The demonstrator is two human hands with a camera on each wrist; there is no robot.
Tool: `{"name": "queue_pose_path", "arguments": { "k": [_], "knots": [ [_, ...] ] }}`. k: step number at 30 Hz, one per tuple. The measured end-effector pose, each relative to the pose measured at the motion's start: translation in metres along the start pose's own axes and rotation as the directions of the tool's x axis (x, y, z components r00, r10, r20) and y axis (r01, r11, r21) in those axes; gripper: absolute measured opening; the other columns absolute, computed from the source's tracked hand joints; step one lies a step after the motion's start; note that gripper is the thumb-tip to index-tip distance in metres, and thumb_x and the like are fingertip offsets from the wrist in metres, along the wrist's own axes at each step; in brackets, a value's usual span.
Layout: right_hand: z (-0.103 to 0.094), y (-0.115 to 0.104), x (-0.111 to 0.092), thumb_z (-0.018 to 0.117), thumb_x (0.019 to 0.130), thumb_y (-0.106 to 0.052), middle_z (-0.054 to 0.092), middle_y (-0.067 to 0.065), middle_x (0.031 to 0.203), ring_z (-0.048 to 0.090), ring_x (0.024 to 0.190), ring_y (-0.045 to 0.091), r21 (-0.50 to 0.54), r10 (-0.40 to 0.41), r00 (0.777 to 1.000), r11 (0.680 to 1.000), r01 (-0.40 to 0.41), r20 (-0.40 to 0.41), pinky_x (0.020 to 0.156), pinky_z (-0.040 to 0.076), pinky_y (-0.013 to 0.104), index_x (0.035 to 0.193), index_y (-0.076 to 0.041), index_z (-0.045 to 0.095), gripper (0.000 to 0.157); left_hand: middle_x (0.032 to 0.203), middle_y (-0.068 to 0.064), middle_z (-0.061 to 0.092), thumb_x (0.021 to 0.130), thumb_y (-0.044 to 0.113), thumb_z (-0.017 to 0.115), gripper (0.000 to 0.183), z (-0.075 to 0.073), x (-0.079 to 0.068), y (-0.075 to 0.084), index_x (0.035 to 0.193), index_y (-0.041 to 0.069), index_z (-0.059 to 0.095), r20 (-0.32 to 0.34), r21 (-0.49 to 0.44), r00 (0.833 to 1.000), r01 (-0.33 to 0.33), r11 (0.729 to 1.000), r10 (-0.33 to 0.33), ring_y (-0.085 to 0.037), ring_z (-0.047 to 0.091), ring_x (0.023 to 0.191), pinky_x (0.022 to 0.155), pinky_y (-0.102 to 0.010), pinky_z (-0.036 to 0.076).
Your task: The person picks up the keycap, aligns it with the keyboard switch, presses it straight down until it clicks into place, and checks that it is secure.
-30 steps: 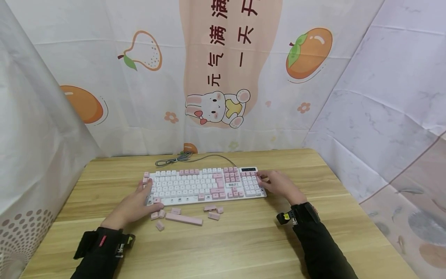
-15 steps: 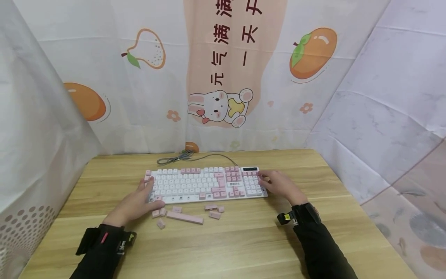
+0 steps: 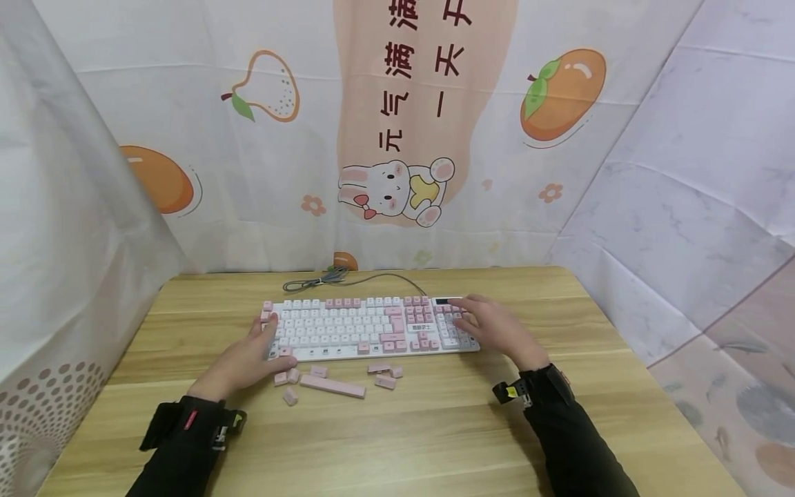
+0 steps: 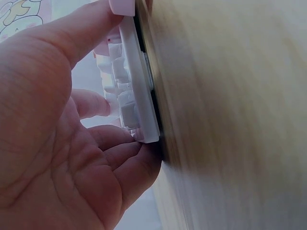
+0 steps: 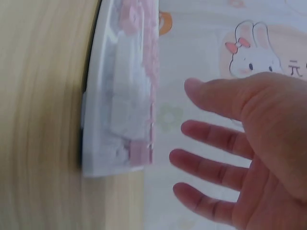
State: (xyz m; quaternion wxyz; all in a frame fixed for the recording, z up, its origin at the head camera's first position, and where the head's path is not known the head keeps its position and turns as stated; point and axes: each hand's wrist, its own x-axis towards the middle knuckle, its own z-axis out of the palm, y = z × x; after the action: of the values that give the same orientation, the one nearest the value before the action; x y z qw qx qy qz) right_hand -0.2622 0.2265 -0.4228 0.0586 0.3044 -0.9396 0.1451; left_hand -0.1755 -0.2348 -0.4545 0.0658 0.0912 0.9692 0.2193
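A white and pink keyboard (image 3: 335,335) lies on the wooden table. Along its bottom row, several key positions show no caps. My left hand (image 3: 239,366) holds the keyboard's left end. Its thumb is by the front edge and its other fingers are at the side, as the left wrist view shows. Over the number pad hovers my right hand (image 3: 499,331); in the right wrist view its fingers (image 5: 206,163) are spread and apart from the keyboard. In front of the keyboard lie a long pink space bar (image 3: 332,386) and several loose pink keycaps (image 3: 385,382).
A grey cable (image 3: 329,277) is coiled behind the keyboard near the table's (image 3: 404,442) back edge. A printed curtain (image 3: 273,172) hangs behind the table, and more cloth (image 3: 671,228) hangs at the right side.
My right hand has lifted off the keyboard's right edge, and its fingers have spread over the number pad. The left hand keeps its place; the view has shifted slightly.
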Motion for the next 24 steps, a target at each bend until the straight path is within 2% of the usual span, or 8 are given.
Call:
{"name": "queue_pose_path", "arguments": {
  "k": [6, 9, 14, 17, 24],
  "knots": [
    [-0.003, -0.017, 0.003, 0.066, 0.088, -0.027, 0.065, 0.005, 0.112, 0.061, 0.092, 0.017, -0.032, -0.162, 0.986, 0.986, 0.161, -0.033, 0.074, 0.052, 0.036, 0.126, -0.013, 0.061, 0.041, 0.15, -0.034, 0.01, 0.085, 0.06, 0.056, 0.1, 0.0, 0.0, 0.0, 0.146, -0.009, 0.015, 0.004, -0.006, 1.0, 0.006, 1.0, -0.006, -0.052, 0.014, 0.133, 0.102, -0.062, 0.023],
    [-0.002, -0.024, 0.005, 0.066, 0.087, -0.026, 0.065, 0.003, 0.112, 0.061, 0.098, 0.015, -0.042, -0.255, 0.966, 0.966, 0.253, -0.048, 0.078, 0.051, 0.034, 0.125, -0.015, 0.061, 0.04, 0.149, -0.038, 0.009, 0.084, 0.059, 0.056, 0.101, 0.0, -0.001, 0.001, 0.145, -0.01, 0.016, -0.003, -0.012, 1.0, -0.003, 1.0, 0.003, -0.054, 0.017, 0.132, 0.101, -0.063, 0.024],
    [0.002, -0.037, 0.008, 0.069, 0.085, -0.021, 0.065, 0.004, 0.113, 0.059, 0.103, 0.017, 0.002, -0.377, 0.925, 0.926, 0.378, -0.052, 0.085, 0.049, 0.036, 0.122, -0.012, 0.063, 0.038, 0.147, -0.041, 0.009, 0.084, 0.059, 0.057, 0.1, 0.0, -0.001, 0.002, 0.145, -0.01, 0.017, -0.016, -0.012, 1.0, -0.01, 1.0, 0.01, -0.056, 0.02, 0.129, 0.1, -0.063, 0.027],
    [0.007, -0.044, 0.008, 0.069, 0.085, -0.018, 0.065, 0.003, 0.113, 0.058, 0.106, 0.018, 0.019, -0.406, 0.913, 0.913, 0.407, -0.023, 0.088, 0.048, 0.036, 0.121, -0.011, 0.064, 0.037, 0.147, -0.04, 0.009, 0.084, 0.058, 0.057, 0.1, -0.001, -0.002, 0.002, 0.145, -0.01, 0.017, -0.016, -0.013, 1.0, -0.008, 1.0, 0.008, -0.056, 0.02, 0.129, 0.1, -0.063, 0.027],
    [0.015, -0.059, 0.008, 0.065, 0.088, -0.015, 0.065, 0.001, 0.114, 0.057, 0.106, 0.013, 0.064, -0.419, 0.906, 0.907, 0.416, 0.06, 0.091, 0.045, 0.028, 0.121, -0.013, 0.064, 0.033, 0.148, -0.039, 0.008, 0.084, 0.058, 0.057, 0.1, -0.002, -0.002, 0.002, 0.145, -0.01, 0.017, -0.009, -0.015, 1.0, -0.008, 1.0, 0.008, -0.055, 0.018, 0.13, 0.1, -0.063, 0.025]
  ]
}}
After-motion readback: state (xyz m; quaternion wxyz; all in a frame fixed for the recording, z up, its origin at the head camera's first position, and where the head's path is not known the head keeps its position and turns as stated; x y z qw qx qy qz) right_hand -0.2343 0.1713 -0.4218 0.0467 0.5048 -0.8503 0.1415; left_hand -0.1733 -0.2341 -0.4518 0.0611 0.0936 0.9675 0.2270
